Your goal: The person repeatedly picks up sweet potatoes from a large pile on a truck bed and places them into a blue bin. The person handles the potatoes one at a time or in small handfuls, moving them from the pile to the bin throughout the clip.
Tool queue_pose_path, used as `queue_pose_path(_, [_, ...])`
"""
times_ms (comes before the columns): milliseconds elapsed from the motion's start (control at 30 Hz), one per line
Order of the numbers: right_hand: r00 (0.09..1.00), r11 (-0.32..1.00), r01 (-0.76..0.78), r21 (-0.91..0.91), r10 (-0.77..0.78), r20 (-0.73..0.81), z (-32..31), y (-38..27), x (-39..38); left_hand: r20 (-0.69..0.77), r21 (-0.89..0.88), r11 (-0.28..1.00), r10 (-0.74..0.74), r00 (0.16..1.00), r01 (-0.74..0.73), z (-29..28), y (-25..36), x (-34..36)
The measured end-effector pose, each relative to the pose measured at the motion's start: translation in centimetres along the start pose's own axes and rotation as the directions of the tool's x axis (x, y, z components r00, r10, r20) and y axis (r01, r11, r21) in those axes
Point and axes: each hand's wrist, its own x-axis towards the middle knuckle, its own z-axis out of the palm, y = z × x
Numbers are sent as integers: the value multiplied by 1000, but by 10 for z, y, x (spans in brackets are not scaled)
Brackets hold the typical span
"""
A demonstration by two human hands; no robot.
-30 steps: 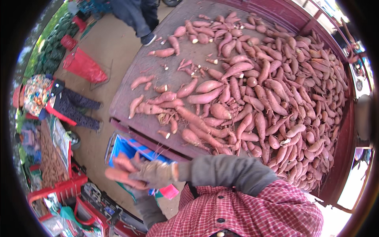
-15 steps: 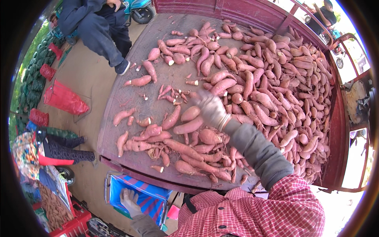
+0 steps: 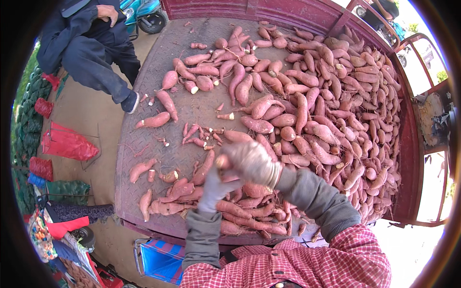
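Both gloved hands meet over the near middle of the truck bed. My right hand (image 3: 253, 165), blurred, is curled over a sweet potato (image 3: 222, 162) whose blunt end shows at the fingers. From below, my left hand (image 3: 213, 189) closes on the same piece; most of it is hidden by the gloves. Just beyond the right hand lies another sweet potato (image 3: 237, 136). Under and beside the left hand is a near cluster of long sweet potatoes (image 3: 180, 190). Small broken pieces (image 3: 194, 134) lie left of the hands.
A large heap of sweet potatoes (image 3: 336, 110) fills the right side of the bed (image 3: 187, 113). A person in dark clothes (image 3: 96, 62) sits at the far left edge. Below the near edge stands a blue-lined container (image 3: 163, 259). Red mesh sacks (image 3: 69, 141) stand on the ground.
My left hand has come up from beside the blue-lined container to the bed. My right hand has drawn nearer and the two now meet at a sweet potato. The view has shifted slightly.
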Motion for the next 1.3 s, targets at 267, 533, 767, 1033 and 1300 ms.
queue_pose_path(267, [912,684,-409,-604,323,-252,-21,160,23,104,-699,704,-74,992,126,4,-38,11])
queue_pose_path(533, [872,881,-378,-284,236,-428,58,144,6,129,-965,261,413,902,18,31,-37,66])
queue_pose_path(767, [842,860,-453,-237,324,-432,-7,131,8,150,-968,248,445,883,40,19,-61,70])
queue_pose_path(1033, [745,743,-667,-52,666,-41,-32,150,0,100,-970,242,299,949,26,20,-55,74])
queue_pose_path(1300, [951,748,-307,-589,220,-217,-11,211,41,97,-970,242,343,934,12,20,-57,78])
